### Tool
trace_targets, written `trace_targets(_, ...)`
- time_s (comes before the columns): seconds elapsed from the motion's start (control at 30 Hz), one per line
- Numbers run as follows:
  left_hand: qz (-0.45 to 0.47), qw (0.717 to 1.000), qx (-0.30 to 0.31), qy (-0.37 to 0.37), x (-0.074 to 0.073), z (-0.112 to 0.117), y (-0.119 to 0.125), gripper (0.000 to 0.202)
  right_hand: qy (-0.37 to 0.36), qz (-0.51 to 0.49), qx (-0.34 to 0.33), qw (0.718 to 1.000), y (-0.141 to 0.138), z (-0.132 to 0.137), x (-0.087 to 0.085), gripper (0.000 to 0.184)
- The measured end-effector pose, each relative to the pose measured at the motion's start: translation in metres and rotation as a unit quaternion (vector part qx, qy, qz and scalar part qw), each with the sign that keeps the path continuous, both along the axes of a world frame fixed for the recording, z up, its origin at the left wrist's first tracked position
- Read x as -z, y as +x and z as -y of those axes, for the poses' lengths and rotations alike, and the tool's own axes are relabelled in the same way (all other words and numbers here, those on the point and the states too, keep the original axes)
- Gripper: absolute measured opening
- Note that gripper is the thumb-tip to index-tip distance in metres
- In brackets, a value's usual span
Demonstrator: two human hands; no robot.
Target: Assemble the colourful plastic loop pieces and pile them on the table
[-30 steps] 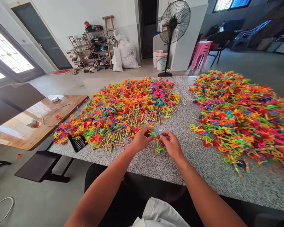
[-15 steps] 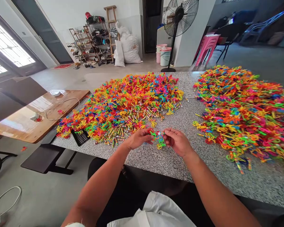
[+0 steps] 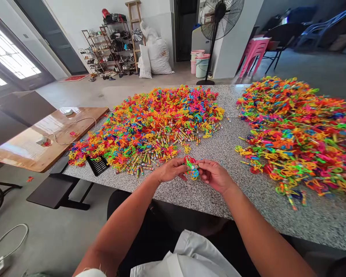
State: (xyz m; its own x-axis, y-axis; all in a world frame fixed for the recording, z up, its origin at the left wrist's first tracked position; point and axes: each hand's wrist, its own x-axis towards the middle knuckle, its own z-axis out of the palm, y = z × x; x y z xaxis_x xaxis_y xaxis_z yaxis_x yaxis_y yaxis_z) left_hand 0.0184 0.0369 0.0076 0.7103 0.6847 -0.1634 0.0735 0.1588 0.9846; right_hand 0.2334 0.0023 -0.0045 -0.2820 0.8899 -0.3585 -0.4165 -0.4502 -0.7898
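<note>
My left hand (image 3: 172,170) is closed on a small bunch of colourful plastic pieces (image 3: 194,173), red, green, blue and yellow, with looped shapes. Opposite it, my right hand (image 3: 215,175) pinches at the right side of the same bunch, thumb against fingers. Both hands hover over the front part of the speckled stone table (image 3: 207,192). Just beyond them lie short patterned tubes (image 3: 145,158) with pale ends, at the near edge of a large heap of similar plastic pieces (image 3: 150,119). What exactly sits between my right fingertips is too small to make out.
A second heap (image 3: 300,130) of colourful pieces, many joined to tubes, covers the table's right side. A black slotted tray (image 3: 97,167) lies at the left edge. Beyond stand a wooden table (image 3: 43,142), a fan (image 3: 219,19), white sacks (image 3: 159,57) and pink stools (image 3: 253,54).
The bunch has turned between my hands, showing more blue and red at its edges. My right fingers have shifted slightly against it. The camera view has moved a little.
</note>
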Motion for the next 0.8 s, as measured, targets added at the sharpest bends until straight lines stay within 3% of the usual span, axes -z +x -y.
trace_targets(0.23,-0.007,1.0,-0.004,-0.022,-0.009,0.003,0.003,0.033,0.0,-0.006,0.003,1.0,-0.001,0.006,-0.001,0.035)
trace_targets(0.4,-0.026,1.0,0.001,-0.005,-0.012,0.005,0.006,0.026,0.07,0.039,-0.002,0.997,0.003,0.013,-0.001,0.036)
trace_targets(0.53,-0.059,0.997,-0.001,0.049,-0.009,0.009,0.009,0.019,0.168,0.124,0.0,0.978,0.008,0.021,0.0,0.033)
trace_targets(0.63,-0.127,0.982,-0.01,0.137,-0.002,0.01,0.015,0.017,0.222,0.21,0.003,0.952,0.011,0.025,0.005,0.028)
trace_targets(0.7,-0.182,0.964,-0.014,0.192,0.005,0.009,0.021,0.017,0.239,0.263,0.001,0.935,0.016,0.026,0.012,0.027)
trace_targets(0.8,-0.241,0.946,-0.053,0.211,0.017,0.004,0.032,0.011,0.226,0.34,0.031,0.913,0.037,0.02,0.025,0.025)
